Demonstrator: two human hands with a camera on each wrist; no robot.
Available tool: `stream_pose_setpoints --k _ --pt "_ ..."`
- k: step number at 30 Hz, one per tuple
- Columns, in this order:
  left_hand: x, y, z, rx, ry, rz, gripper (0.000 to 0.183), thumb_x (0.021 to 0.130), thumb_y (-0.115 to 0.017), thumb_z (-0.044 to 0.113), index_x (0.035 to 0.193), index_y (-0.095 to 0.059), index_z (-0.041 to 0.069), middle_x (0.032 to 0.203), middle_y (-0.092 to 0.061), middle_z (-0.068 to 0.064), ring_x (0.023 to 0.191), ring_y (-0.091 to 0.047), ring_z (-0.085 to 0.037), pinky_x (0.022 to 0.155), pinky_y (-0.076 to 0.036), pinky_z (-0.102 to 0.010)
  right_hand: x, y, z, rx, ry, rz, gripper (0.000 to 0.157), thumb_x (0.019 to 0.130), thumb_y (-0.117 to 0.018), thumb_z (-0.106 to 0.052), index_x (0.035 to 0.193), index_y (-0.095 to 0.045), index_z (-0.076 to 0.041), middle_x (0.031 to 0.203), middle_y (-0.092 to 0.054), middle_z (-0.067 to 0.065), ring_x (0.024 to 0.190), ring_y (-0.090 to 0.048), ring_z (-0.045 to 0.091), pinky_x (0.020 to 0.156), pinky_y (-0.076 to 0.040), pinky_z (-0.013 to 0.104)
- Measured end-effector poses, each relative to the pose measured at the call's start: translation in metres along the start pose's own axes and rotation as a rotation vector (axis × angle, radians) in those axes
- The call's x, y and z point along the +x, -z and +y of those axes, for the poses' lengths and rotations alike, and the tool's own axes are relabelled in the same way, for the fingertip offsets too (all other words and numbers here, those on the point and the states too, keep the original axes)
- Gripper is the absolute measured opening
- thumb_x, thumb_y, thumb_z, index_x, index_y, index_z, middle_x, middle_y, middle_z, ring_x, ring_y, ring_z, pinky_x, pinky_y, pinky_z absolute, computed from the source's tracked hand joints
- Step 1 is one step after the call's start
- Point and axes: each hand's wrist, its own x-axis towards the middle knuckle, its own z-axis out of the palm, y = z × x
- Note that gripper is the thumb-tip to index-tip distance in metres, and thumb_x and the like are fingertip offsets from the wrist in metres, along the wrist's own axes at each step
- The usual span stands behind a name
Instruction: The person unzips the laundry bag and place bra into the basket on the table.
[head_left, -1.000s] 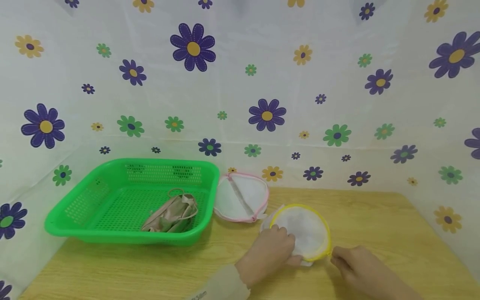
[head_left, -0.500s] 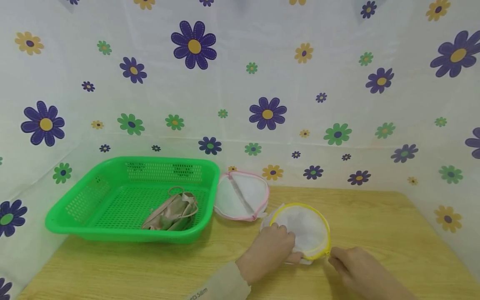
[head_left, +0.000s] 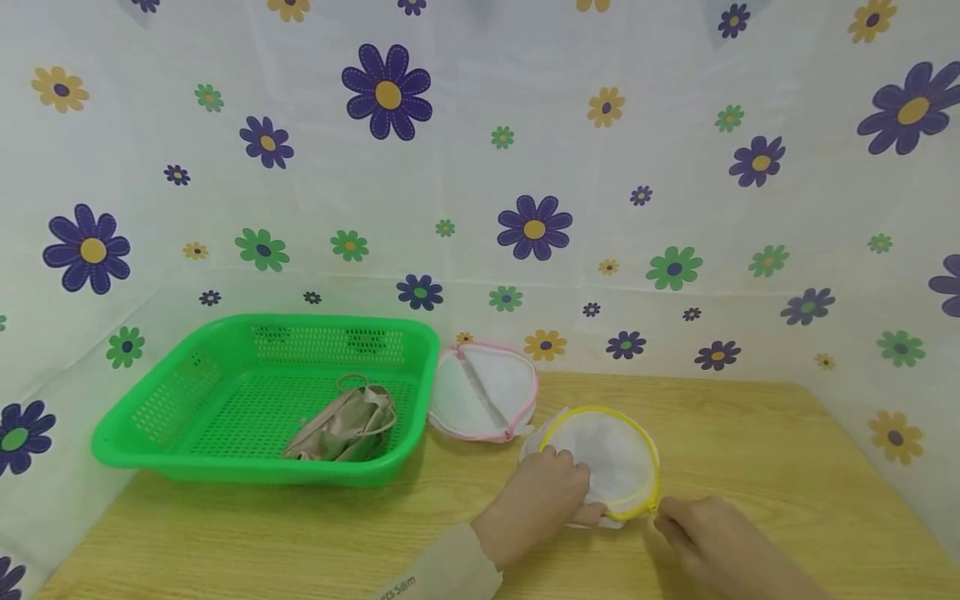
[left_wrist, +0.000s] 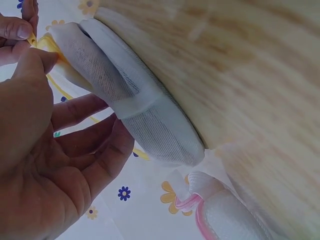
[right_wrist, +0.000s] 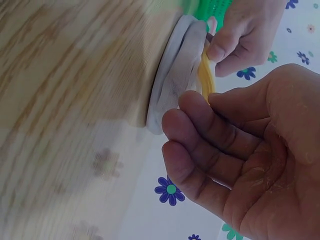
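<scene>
A round white mesh laundry bag point(head_left: 618, 458) with a yellow zipper round its top lies on the table right of centre in the head view. My left hand point(head_left: 536, 504) grips its near left side, thumb at the yellow edge in the left wrist view. My right hand point(head_left: 723, 533) pinches the yellow zipper pull point(left_wrist: 33, 40) at the bag's near right edge, fingers curled. The right wrist view shows the yellow zipper band point(right_wrist: 206, 75) between both hands. Behind and to the left lies another white mesh bag point(head_left: 495, 387) with pink trim.
On the left stands a green perforated plastic basket point(head_left: 225, 472) with a crumpled beige fabric pouch point(head_left: 337, 429) inside. The wooden table point(head_left: 750, 442) ends at a white flower-print sheet point(head_left: 465, 167) at the back and sides.
My right hand has shifted slightly left with the zipper pull, along the near edge of the bag. My left hand keeps its grip, nearly still.
</scene>
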Motion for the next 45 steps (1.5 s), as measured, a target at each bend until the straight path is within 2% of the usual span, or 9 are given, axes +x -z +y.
stream_pose_setpoints --k 5,9,15,20,27,35,41,45 --pt "0.0004 -0.0008 0.0014 0.003 0.006 -0.012 0.05 0.097 -0.056 0.06 0.068 -0.062 0.02 0.06 -0.053 0.007 0.051 -0.042 -0.009 0.042 -0.031 -0.021 0.0001 -0.002 -0.0034 0.05 -0.047 -0.122 0.031 0.098 -0.063 -0.011 0.071 -0.052 -0.022 0.061 -0.037 -0.018 0.055 -0.032 -0.004 0.051 -0.033 0.019" --pt "0.0012 -0.0011 0.0015 0.008 0.006 -0.019 0.049 0.096 -0.056 0.06 0.068 -0.062 0.021 0.06 -0.054 0.007 0.051 -0.043 -0.009 0.042 -0.031 -0.021 0.0002 -0.0029 -0.005 0.067 -0.071 -0.147 0.031 0.098 -0.062 -0.01 0.071 -0.053 -0.022 0.062 -0.038 -0.017 0.056 -0.033 -0.004 0.052 -0.033 0.02" --pt "0.0022 -0.0003 0.0004 -0.007 0.003 -0.055 0.05 0.098 -0.054 0.061 0.07 -0.064 0.02 0.062 -0.055 0.007 0.052 -0.043 -0.009 0.044 -0.033 -0.021 0.0011 -0.0027 -0.0061 0.085 -0.066 -0.163 0.03 0.098 -0.062 -0.01 0.072 -0.054 -0.022 0.062 -0.038 -0.017 0.056 -0.033 -0.004 0.051 -0.034 0.019" --pt "0.0022 -0.0004 0.0006 -0.017 0.006 -0.037 0.049 0.097 -0.056 0.06 0.069 -0.063 0.02 0.061 -0.054 0.007 0.052 -0.043 -0.009 0.043 -0.033 -0.021 0.0017 -0.0044 -0.0078 0.117 -0.015 -0.168 0.029 0.099 -0.062 -0.011 0.074 -0.055 -0.024 0.063 -0.042 -0.02 0.056 -0.035 -0.006 0.051 -0.036 0.018" --pt "0.0026 -0.0003 0.0007 -0.027 0.01 -0.042 0.048 0.096 -0.057 0.059 0.069 -0.063 0.02 0.061 -0.054 0.006 0.052 -0.042 -0.009 0.044 -0.033 -0.021 0.0029 -0.0051 -0.0091 0.13 -0.046 -0.221 0.029 0.099 -0.061 -0.011 0.074 -0.054 -0.023 0.062 -0.041 -0.019 0.055 -0.035 -0.006 0.051 -0.035 0.018" --pt "0.002 0.0001 0.0004 -0.024 0.015 -0.031 0.047 0.095 -0.058 0.058 0.069 -0.063 0.02 0.061 -0.054 0.006 0.052 -0.043 -0.009 0.044 -0.032 -0.022 0.0029 -0.0057 -0.009 0.114 -0.015 -0.2 0.029 0.1 -0.061 -0.012 0.074 -0.055 -0.023 0.063 -0.042 -0.02 0.055 -0.035 -0.006 0.051 -0.035 0.018" --pt "0.0013 -0.0015 0.0009 -0.013 0.022 -0.005 0.046 0.093 -0.06 0.06 0.069 -0.063 0.02 0.061 -0.055 0.006 0.052 -0.048 -0.01 0.044 -0.032 -0.023 0.003 -0.006 -0.0093 0.13 -0.014 -0.205 0.029 0.1 -0.061 -0.011 0.074 -0.056 -0.023 0.063 -0.042 -0.02 0.055 -0.035 -0.007 0.05 -0.035 0.018" --pt "0.0012 -0.0006 0.0005 -0.006 0.019 -0.012 0.047 0.094 -0.059 0.06 0.069 -0.063 0.02 0.061 -0.055 0.006 0.052 -0.048 -0.009 0.044 -0.033 -0.022 0.0045 -0.0057 -0.0103 0.143 -0.029 -0.214 0.03 0.101 -0.06 -0.013 0.073 -0.055 -0.023 0.063 -0.04 -0.02 0.055 -0.035 -0.007 0.05 -0.035 0.018"
